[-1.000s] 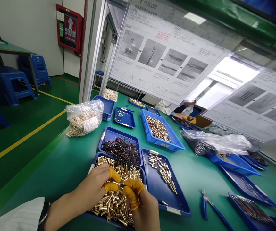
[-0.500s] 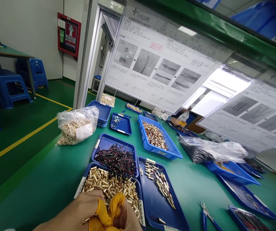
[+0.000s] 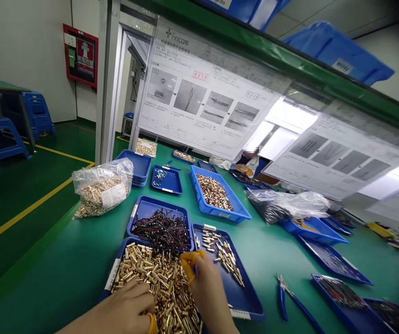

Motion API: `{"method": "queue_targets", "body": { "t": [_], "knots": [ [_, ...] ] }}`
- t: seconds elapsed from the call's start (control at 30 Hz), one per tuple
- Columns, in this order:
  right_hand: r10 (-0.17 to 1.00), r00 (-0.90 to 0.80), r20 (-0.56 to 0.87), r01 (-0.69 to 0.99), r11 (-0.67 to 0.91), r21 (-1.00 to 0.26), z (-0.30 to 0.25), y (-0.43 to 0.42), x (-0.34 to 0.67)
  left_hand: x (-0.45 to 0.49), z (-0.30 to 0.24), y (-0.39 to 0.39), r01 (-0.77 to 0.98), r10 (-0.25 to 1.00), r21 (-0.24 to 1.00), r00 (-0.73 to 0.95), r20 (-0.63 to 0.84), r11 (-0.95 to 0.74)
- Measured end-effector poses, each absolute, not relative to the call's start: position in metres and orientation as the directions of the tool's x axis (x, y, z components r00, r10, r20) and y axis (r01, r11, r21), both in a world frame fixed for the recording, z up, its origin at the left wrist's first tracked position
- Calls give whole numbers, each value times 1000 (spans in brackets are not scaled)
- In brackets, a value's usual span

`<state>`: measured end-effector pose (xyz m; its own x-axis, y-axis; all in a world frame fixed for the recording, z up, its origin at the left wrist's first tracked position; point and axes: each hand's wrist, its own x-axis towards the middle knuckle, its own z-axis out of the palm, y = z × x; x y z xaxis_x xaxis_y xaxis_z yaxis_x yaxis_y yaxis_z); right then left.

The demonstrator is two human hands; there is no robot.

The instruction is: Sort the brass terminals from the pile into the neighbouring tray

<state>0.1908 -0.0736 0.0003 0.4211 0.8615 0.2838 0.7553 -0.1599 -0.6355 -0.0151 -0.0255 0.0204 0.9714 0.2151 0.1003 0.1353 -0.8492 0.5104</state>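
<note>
Tubes of brass-coloured metal (image 3: 174,297) fill the nearest blue tray (image 3: 124,242), the two hands apart above them. The left hand (image 3: 135,304) lies low over the heap, fingers curled downward; whether it grips a tube is hidden. The right hand (image 3: 206,276), in yellow finger cots, reaches over the tray's right side; I cannot tell whether its fingertips pinch anything. To the right, a second tray (image 3: 234,297) holds slim brass-coloured pieces (image 3: 230,260), with blue-handled nippers (image 3: 281,301) beyond its right edge. Behind the tubes, thin dark wires (image 3: 161,229) pile in a third tray (image 3: 150,205). Farther off sit a clear plastic bag (image 3: 104,190) and a blue bin (image 3: 239,215), then a co-worker's hand (image 3: 243,168).
</note>
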Motion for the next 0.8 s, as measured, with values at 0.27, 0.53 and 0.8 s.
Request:
{"method": "queue_targets", "body": {
  "t": [0.27, 0.53, 0.8],
  "knots": [
    [870, 437, 230, 668, -143, -730, 3, -58, 175, -21, -4, -8, 312, 566, 697, 809, 162, -646],
    [894, 448, 32, 164, -47, -985, -16, -96, 132, -9, 10, -18, 208, 729, 924, 677, 101, -322],
    [889, 449, 94, 321, -62, -945, -28, -96, 119, -9, 10, -18, 229, 740, 926, 668, 75, -301]
  ]
}}
